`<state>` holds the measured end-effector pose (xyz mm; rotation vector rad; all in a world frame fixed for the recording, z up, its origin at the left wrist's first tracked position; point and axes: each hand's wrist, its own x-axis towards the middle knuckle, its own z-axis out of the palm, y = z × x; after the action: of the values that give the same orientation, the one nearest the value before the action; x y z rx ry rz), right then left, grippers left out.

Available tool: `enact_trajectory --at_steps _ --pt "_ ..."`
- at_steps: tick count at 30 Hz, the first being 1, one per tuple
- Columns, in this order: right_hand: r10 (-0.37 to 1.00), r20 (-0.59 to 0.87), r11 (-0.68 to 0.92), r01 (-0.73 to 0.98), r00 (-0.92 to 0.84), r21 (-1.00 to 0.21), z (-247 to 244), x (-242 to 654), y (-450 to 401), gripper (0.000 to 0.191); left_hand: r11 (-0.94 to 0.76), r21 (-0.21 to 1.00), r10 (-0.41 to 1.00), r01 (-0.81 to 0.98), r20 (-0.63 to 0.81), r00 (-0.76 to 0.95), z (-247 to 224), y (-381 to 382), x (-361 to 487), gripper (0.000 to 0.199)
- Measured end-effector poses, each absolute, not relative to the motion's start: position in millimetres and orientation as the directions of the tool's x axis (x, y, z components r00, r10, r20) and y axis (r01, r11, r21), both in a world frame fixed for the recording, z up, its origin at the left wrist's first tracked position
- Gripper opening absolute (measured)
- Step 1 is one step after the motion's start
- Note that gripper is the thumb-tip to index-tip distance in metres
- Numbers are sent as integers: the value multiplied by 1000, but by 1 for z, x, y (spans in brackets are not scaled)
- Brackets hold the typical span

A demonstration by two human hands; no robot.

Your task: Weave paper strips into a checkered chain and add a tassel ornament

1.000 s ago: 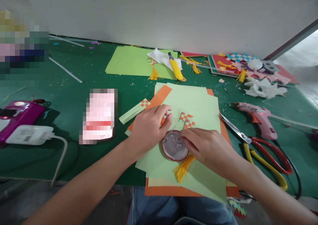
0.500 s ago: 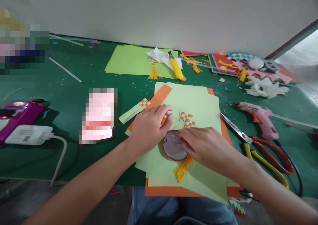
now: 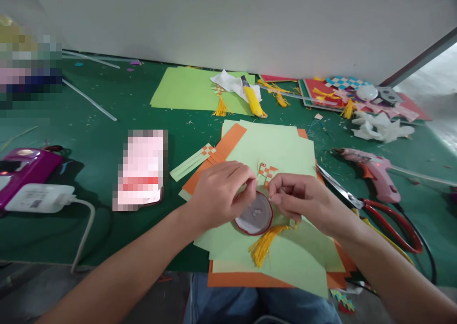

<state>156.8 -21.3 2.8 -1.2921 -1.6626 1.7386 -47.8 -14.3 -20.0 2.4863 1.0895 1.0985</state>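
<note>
A round shallow dish (image 3: 257,214) with a red rim lies on pale green paper sheets, with a few tiny pale bits inside. My left hand (image 3: 224,190) is closed in a pinch over the dish's upper left edge; whatever its fingertips hold is hidden. At the dish's right rim, my right hand (image 3: 303,197) pinches thumb against fingers on something too small to name. A woven orange-and-green paper piece (image 3: 267,169) rests just beyond the fingertips. Below the dish spreads a yellow tassel (image 3: 264,248), its upper end reaching under my right hand.
Scissors (image 3: 352,197) and a pink glue gun (image 3: 378,169) lie at the right. A blurred-out phone (image 3: 143,167) and a purple device (image 3: 32,176) with a white plug are leftward. Behind are green sheets (image 3: 174,88), a yellow cutter (image 3: 253,100) and tissue (image 3: 382,125).
My right hand has drawn its fingers out of the dish and up to the right. My left hand has shifted right and down, over the rim. The dish sits slightly further right.
</note>
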Motion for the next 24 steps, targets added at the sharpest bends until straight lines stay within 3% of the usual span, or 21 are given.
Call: enact_trajectory --at_steps 3,6,24 --pt "745 -363 -440 -3 -559 -898 -3 157 -18 14 -747 495 665 443 551 505 -17 -16 -47 20" --pt "717 -370 -537 -130 -590 -833 -8 154 -19 15 -743 550 664 381 535 523 -17 -17 -46 17" --pt "730 -337 -561 -240 -594 -792 -8 145 -25 14 -569 767 777 297 382 500 -12 -22 -44 16"
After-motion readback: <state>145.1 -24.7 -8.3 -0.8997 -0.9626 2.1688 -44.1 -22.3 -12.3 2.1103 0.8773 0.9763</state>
